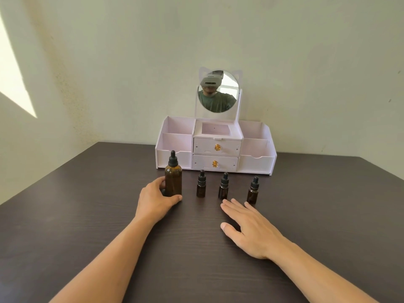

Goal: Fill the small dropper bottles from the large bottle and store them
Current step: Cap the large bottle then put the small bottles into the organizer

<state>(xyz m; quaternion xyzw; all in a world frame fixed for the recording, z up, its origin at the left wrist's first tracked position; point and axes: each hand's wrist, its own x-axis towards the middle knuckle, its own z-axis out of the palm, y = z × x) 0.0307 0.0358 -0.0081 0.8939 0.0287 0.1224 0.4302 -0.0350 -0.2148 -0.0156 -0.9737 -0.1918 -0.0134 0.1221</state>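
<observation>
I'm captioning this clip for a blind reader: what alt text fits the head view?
A person's left hand grips a large amber dropper bottle on a dark table; the right hand lies flat near three small dropper bottles, before a pale organizer with mirror.

Two bare forearms, no sleeves, watch or rings anywhere back from the fingers [235, 204] of either hand. Short, plain nails at the tips, unpainted. Far beyond the fingertips, in the round mirror [218, 91]: a dark green short-sleeved shirt and a grey headset worn on the head.
</observation>
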